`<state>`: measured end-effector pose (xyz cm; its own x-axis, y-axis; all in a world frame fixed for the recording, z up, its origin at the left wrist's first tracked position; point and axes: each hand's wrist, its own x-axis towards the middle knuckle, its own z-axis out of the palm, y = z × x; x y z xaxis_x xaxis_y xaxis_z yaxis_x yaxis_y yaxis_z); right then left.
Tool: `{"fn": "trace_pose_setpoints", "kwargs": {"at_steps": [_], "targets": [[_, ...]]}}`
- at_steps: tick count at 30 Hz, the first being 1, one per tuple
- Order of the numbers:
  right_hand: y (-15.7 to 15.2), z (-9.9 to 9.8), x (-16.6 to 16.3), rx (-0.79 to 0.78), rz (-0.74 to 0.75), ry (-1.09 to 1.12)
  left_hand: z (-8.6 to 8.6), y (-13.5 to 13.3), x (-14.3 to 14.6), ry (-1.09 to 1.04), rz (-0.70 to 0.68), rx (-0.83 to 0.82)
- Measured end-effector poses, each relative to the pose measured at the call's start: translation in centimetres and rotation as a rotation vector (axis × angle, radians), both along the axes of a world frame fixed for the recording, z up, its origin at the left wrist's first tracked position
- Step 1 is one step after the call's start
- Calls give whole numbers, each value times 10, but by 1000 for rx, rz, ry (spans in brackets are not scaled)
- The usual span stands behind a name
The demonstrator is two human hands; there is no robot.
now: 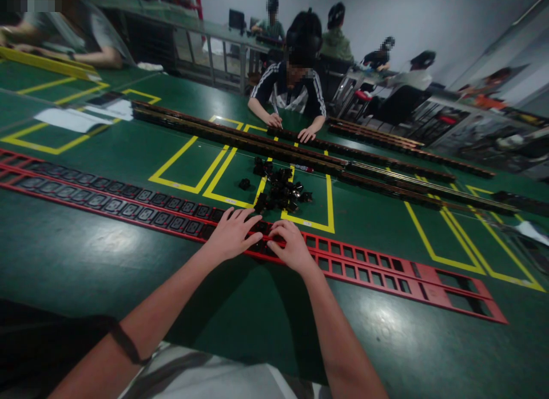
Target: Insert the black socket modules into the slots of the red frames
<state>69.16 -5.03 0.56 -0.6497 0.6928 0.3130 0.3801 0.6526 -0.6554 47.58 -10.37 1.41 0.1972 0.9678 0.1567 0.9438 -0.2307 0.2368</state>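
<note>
A long red rail point(369, 271) with two rows of square cut-outs lies across the green table in front of me. Black power sockets point(146, 215) fill its left stretch, while the cut-outs to the right are bare. My left hand point(231, 236) rests over the rail at the edge of the filled part, fingers stretched and spread. Close beside it, my right hand point(290, 246) has its fingers and thumb curled at a black socket, which is mostly hidden. Just beyond both hands lies a loose pile of black sockets point(281, 190).
Long dark rails point(240, 139) lie across the table farther back. A person point(289, 73) sits opposite, holding a pen. Yellow tape outlines point(330, 202) mark the green tabletop. White papers point(71, 119) lie at the left, near another person's arms point(94, 56).
</note>
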Motion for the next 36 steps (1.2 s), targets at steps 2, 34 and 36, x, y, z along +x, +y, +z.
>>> {"fn": "trace_pose_setpoints", "kwargs": {"at_steps": [2,34,36], "targets": [[0,2,0,-3,8,7,0,7,5,0,54,-12],[6,-10,12,-219,-306,331,2,4,14,-128,-253,209],[7,-15,15,-275,-237,341,2,-2,20,-134,-334,239]]}}
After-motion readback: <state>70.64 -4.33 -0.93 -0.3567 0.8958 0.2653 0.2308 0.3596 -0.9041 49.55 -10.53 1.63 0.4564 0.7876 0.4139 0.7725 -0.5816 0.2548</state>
